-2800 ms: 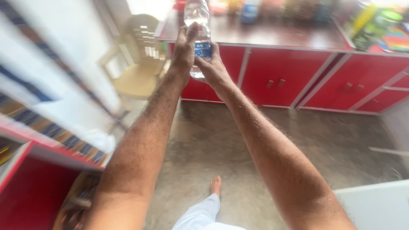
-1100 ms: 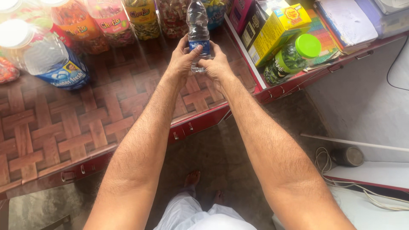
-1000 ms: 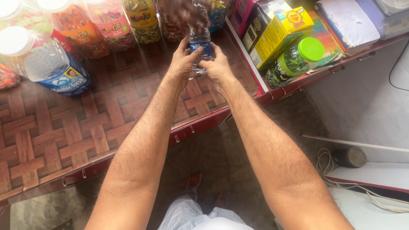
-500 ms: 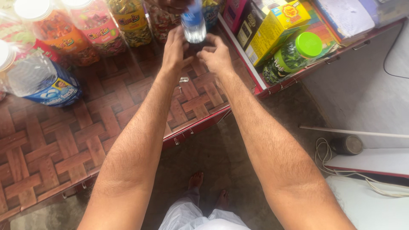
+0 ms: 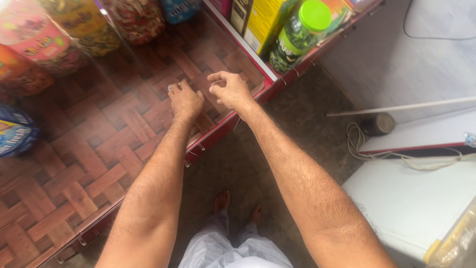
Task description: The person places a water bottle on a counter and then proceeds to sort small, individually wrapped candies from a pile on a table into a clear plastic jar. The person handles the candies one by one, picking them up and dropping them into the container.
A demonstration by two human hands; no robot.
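Counter: one counter (image 5: 74,164), its top a basket-weave pattern of brown wood-look strips under a glossy sheen, edged with a red front and small metal handles; both hands are over its near edge.
Jars: five sweet jars along the counter's far side, counted left to right: a clear one with a blue label (image 5: 12,134), an orange one (image 5: 15,74), a pink-labelled one (image 5: 34,34), a yellow-labelled one (image 5: 82,27) and one packed with red and mixed wrappers (image 5: 134,17); all rounded, clear plastic, partly cut off by the frame.
Left hand: one left hand (image 5: 186,99), palm down and resting flat on the counter, fingers loosely stretched, holding nothing; a small pale thing shows at one fingertip, too small to tell.
Right hand: one right hand (image 5: 229,89), just beside the left and raised a little above the counter, thumb and forefinger curled towards each other, other fingers half bent, empty.
Boxes: two upright cardboard boxes, one dark (image 5: 240,15), one yellow (image 5: 265,22), on a raised shelf to the right.
Green-lidded jar: one dark, rounded plastic jar (image 5: 295,37), lying tilted by the boxes, bright green screw lid.
Floor: rough grey concrete, two bare feet (image 5: 238,208) below white trousers, one small round tin (image 5: 379,123), a loose coil of pale cable (image 5: 362,144).
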